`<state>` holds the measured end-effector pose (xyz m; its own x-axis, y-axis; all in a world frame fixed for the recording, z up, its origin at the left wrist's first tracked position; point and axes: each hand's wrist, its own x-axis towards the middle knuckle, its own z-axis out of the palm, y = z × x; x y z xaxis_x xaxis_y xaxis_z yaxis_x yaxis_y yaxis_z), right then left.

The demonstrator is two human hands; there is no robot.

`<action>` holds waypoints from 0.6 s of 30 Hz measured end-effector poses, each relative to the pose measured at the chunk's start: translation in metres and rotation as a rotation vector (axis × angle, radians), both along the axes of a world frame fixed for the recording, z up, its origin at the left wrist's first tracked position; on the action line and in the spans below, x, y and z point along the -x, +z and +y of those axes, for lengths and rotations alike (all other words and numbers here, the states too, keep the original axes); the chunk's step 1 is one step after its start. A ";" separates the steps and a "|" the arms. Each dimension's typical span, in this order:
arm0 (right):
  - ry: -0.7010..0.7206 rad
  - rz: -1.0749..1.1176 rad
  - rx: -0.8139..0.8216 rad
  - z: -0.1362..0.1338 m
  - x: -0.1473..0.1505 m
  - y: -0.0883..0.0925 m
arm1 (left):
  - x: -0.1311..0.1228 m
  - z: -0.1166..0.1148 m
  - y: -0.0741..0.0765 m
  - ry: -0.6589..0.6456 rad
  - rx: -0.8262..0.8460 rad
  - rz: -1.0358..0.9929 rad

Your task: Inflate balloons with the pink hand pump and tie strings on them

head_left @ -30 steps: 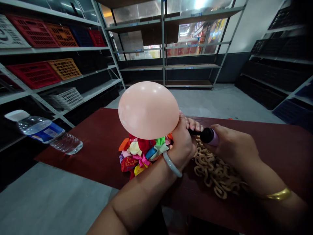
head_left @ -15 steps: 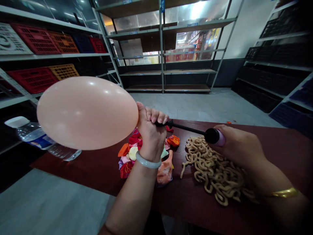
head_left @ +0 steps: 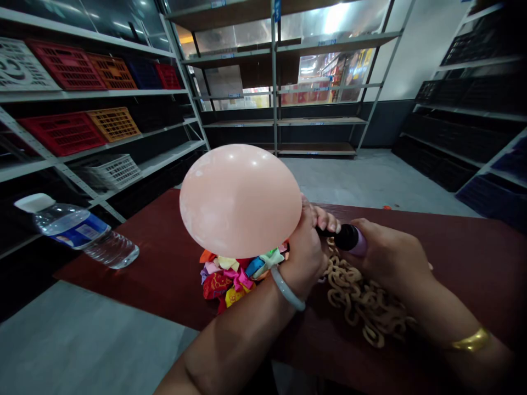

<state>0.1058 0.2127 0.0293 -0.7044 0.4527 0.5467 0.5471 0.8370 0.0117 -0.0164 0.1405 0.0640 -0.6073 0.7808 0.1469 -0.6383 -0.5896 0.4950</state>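
Note:
A blown-up peach balloon (head_left: 241,200) hangs over the middle of the table. My left hand (head_left: 308,238) is closed around its neck, together with the black nozzle end of a hand pump. My right hand (head_left: 391,252) grips the pump's purple and black body (head_left: 352,240), close beside the left fingers; the pump's rod does not show. Beneath the balloon lies a pile of limp balloons (head_left: 230,280) in many colours, partly covered by it and by my left arm. Under my right hand sits a heap of tan, curled pieces (head_left: 358,302).
A water bottle with a white cap (head_left: 82,227) stands at the left of the dark red table (head_left: 160,274). Shelving with coloured crates (head_left: 66,63) runs along the left. A metal rack (head_left: 275,99) stands behind, and dark crates (head_left: 461,126) fill the right side.
My left hand and the balloon have moved right, toward my right hand. The pump has shortened, its long rod no longer showing. My right hand stays nearly where it was.

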 end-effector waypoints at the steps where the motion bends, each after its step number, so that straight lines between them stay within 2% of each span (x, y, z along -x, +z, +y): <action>1: 0.021 0.011 0.008 0.002 0.000 0.000 | 0.002 -0.001 0.002 -0.005 -0.008 0.011; 5: 0.094 0.057 0.033 0.012 -0.004 0.003 | 0.022 -0.014 0.016 0.022 -0.058 0.049; 9: 0.053 0.036 0.043 0.023 -0.011 0.010 | 0.058 -0.031 0.035 0.139 -0.111 0.049; 12: 0.033 0.041 0.022 0.030 -0.014 0.011 | 0.076 -0.036 0.041 0.196 -0.130 0.044; 15: 0.027 0.032 0.005 0.032 -0.016 0.007 | 0.076 -0.033 0.038 0.193 -0.135 0.018; 18: 0.025 0.012 -0.024 0.027 -0.016 0.003 | 0.057 -0.023 0.029 0.148 -0.126 -0.028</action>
